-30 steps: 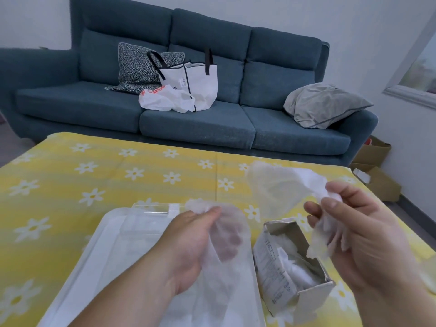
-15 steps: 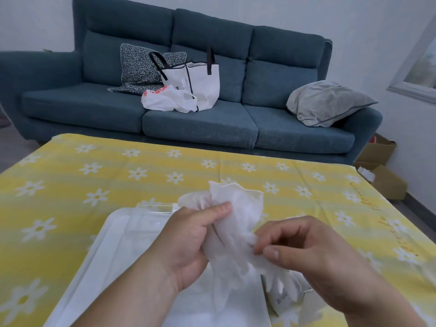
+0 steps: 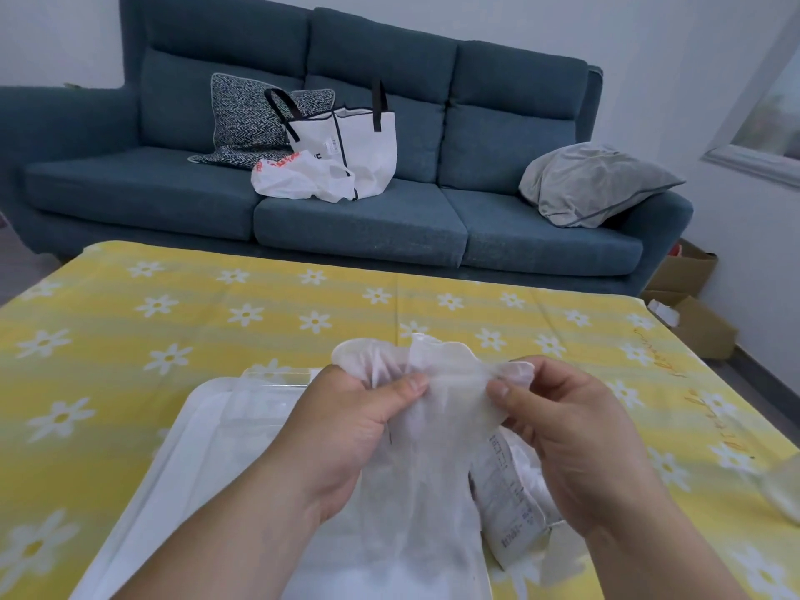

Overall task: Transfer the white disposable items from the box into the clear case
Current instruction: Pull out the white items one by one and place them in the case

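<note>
A thin white translucent disposable item (image 3: 437,430) hangs between both hands above the table. My left hand (image 3: 346,430) pinches its upper left edge between thumb and fingers. My right hand (image 3: 575,439) pinches the upper right edge, so the top is stretched flat. Below and left lies the clear case (image 3: 233,430) with its white lid, partly hidden by my left arm. The small cardboard box (image 3: 511,500), lying under my right hand, shows more white items inside.
The table carries a yellow cloth with white daisies (image 3: 242,313). Behind it stands a blue sofa (image 3: 355,227) with a tote bag, a plastic bag and cushions. Cardboard boxes (image 3: 688,296) sit on the floor at the right. Another translucent item (image 3: 783,491) lies at the right edge.
My right hand came across from the right with its white item and met the left hand. Both hands now stretch the item's top edge apart.
</note>
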Tool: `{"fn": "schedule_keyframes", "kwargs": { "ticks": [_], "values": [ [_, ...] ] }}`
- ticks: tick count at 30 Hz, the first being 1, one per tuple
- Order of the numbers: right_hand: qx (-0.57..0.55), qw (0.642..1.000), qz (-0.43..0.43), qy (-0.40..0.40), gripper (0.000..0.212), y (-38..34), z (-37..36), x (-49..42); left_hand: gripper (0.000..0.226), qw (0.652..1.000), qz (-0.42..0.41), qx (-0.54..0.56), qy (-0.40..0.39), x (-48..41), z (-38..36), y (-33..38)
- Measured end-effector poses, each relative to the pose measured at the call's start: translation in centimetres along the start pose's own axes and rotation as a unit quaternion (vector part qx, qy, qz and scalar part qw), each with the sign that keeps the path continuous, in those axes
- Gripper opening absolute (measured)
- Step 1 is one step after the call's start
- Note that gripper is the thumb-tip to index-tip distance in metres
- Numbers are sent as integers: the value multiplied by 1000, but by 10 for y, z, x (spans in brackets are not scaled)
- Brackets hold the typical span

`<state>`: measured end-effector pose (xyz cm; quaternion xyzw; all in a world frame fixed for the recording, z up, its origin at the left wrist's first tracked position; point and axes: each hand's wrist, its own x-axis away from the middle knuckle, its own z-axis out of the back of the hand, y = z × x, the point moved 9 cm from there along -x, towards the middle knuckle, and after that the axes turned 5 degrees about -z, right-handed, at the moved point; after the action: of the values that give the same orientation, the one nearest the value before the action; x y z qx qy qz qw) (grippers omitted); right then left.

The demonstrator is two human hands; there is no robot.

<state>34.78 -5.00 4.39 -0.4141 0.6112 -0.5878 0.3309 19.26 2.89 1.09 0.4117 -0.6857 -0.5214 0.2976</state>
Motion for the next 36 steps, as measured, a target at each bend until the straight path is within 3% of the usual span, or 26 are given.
{"fn": "schedule_keyframes", "kwargs": {
  "ticks": [3,7,11,15,18,22,25,28,31,36],
  "values": [
    [-30,999,-3,-17,25,-1,0,0,15,999,-18,-40,1,-2,4,1],
    [-41,998,-25,-29,14,1,-2,0,16,999,-30,-42,5,-3,5,4],
    [-44,991,-121,-43,33,20,-7,2,21,1000,-29,-1,2,-2,5,9],
    [-76,972,-209,-79,17,37,-14,8,18,999,-9,47,-3,-2,3,9],
    [-136,973,-169,-79,28,27,-13,4,22,998,15,68,1,-3,5,7],
    [-211,970,-98,-65,41,6,-5,1,38,978,105,179,5,-5,12,-5],
    [-212,973,-70,-64,4,-6,3,2,49,959,136,247,-10,-7,19,-3],
    [-203,975,-50,-68,18,-10,9,2,54,938,146,313,-32,-9,25,0],
    [-179,980,-31,-86,4,-13,8,3,55,928,141,338,-65,-8,25,2],
    [-161,973,2,-165,37,-23,-14,12,56,921,162,338,-105,-4,10,-4]
  ]
}}
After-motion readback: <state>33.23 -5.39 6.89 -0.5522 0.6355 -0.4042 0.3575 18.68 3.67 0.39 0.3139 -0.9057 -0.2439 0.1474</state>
